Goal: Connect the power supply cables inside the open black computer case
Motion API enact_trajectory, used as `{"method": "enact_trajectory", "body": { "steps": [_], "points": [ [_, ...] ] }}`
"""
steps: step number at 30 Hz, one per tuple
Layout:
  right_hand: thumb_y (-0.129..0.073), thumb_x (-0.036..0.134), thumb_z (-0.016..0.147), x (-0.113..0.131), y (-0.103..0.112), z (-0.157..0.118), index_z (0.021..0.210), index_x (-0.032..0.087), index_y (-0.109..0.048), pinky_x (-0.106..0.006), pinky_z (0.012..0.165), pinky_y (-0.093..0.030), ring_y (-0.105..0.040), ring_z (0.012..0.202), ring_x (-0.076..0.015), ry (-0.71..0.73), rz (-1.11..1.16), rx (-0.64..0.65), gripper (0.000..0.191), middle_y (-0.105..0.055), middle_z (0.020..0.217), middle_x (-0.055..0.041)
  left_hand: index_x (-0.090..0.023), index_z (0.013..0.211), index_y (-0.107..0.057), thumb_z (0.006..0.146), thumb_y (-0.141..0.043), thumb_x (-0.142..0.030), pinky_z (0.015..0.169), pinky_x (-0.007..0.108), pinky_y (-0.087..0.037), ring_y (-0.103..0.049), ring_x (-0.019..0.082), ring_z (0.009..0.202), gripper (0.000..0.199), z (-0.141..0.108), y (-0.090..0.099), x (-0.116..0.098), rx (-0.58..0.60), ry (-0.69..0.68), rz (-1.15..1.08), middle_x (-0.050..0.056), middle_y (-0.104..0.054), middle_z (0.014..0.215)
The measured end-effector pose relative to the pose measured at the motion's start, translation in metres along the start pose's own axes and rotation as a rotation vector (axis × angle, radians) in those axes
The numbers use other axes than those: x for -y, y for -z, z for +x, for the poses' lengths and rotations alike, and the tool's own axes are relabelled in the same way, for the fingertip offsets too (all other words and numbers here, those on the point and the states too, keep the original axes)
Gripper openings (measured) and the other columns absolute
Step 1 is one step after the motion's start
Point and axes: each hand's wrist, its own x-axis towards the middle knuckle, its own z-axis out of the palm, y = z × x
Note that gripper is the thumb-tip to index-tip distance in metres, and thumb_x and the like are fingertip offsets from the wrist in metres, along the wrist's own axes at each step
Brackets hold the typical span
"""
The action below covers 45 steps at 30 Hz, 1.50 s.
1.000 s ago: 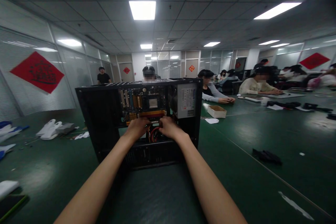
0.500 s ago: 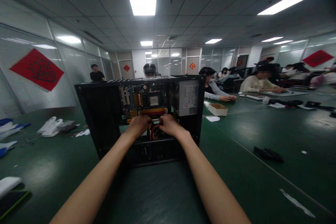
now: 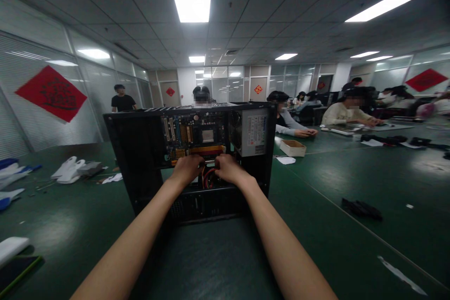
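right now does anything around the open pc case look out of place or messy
Mostly tidy. The computer case stands upright with its side off, both hands, left hand and right hand, inside at a loose tangle of red cables. White scraps lie scattered on the green table, and a torn white strip lies near its right edge.

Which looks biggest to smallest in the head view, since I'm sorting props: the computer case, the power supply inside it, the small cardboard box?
1. computer case, by far the largest.
2. power supply.
3. cardboard box, though it sits farther from the camera, so its rank against the power supply is unsure.
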Motion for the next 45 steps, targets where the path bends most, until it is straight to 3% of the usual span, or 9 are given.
{"method": "enact_trajectory", "body": {
  "steps": [22,45],
  "points": [
    [-0.066,0.018,0.078,0.000,0.000,0.001,0.087,0.015,-0.066,-0.024,0.072,-0.041,-0.061,0.090,-0.0183,-0.002,-0.015,0.022,0.010,-0.065,0.096,-0.0080,-0.022,0.106,-0.071,0.091,-0.050,-0.023,0.071,0.030,-0.047,-0.066,0.025,0.099,0.026,0.001,0.009,-0.008,0.061,-0.018,0.053,0.008,-0.071,0.107],
    [-0.065,0.018,0.078,0.003,0.005,0.001,0.088,0.015,-0.066,-0.024,0.072,-0.041,-0.061,0.089,-0.0183,-0.014,-0.010,0.028,0.011,-0.065,0.097,-0.0085,-0.023,0.104,-0.072,0.093,-0.045,-0.029,0.076,0.036,-0.050,-0.069,0.030,0.093,0.030,-0.001,0.012,-0.007,0.094,0.067,0.061,0.012,-0.074,0.101]
  ]
}}
